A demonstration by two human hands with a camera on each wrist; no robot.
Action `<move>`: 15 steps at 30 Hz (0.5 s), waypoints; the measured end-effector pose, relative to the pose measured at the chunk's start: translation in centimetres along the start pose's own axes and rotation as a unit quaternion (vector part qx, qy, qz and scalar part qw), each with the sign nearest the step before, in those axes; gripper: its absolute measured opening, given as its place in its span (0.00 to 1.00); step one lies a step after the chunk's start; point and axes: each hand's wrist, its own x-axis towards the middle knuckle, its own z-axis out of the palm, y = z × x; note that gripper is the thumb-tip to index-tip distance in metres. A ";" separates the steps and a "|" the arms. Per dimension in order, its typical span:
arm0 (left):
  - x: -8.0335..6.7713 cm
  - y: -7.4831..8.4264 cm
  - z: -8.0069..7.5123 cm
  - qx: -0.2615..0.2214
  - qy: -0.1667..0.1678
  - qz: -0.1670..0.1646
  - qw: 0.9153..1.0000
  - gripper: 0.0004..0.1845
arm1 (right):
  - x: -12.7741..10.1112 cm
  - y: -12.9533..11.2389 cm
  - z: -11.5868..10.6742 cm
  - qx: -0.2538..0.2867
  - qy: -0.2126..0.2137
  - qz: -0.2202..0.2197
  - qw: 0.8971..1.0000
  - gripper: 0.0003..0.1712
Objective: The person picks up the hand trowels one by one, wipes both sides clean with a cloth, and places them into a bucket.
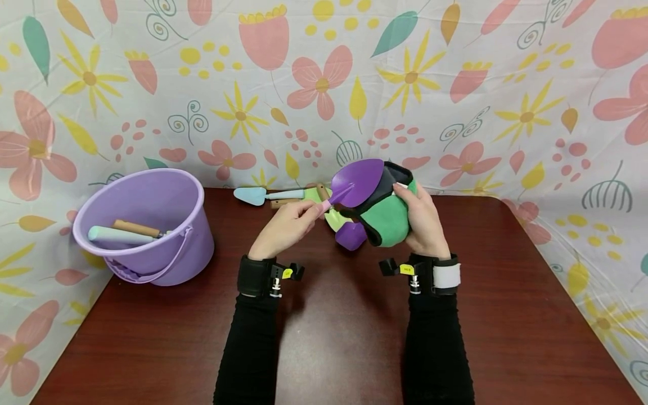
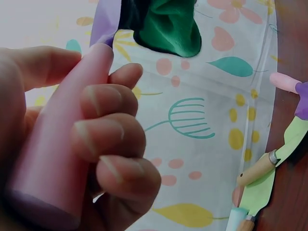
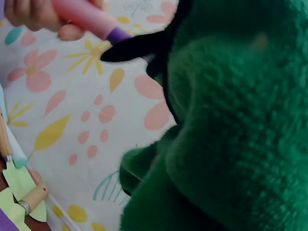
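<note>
My left hand (image 1: 283, 228) grips the pink handle (image 2: 62, 139) of a purple trowel (image 1: 360, 179), its fingers curled round it in the left wrist view. The trowel's blade lies against the black-edged side of a green fleecy cloth (image 1: 387, 219). My right hand (image 1: 426, 222) holds this cloth up from the right, thumb on its near face. In the right wrist view the green pile (image 3: 240, 120) fills the right side and hides the right hand's fingers. Both things are raised above the table.
At the left stands a lilac bucket (image 1: 199, 197) with a mint handle (image 1: 121, 235) and a wooden handle (image 1: 135, 227) inside. Against the flowered backdrop (image 1: 324, 84) lie a light blue trowel (image 1: 250, 196), light green tools (image 2: 257, 192) with wooden handles and another purple tool (image 1: 351, 236).
</note>
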 end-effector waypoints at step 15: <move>0.0 0.2 0.1 -0.011 -0.034 0.018 0.999 0.27 | -0.1 0.0 -0.2 -0.022 -0.132 0.064 0.989 0.16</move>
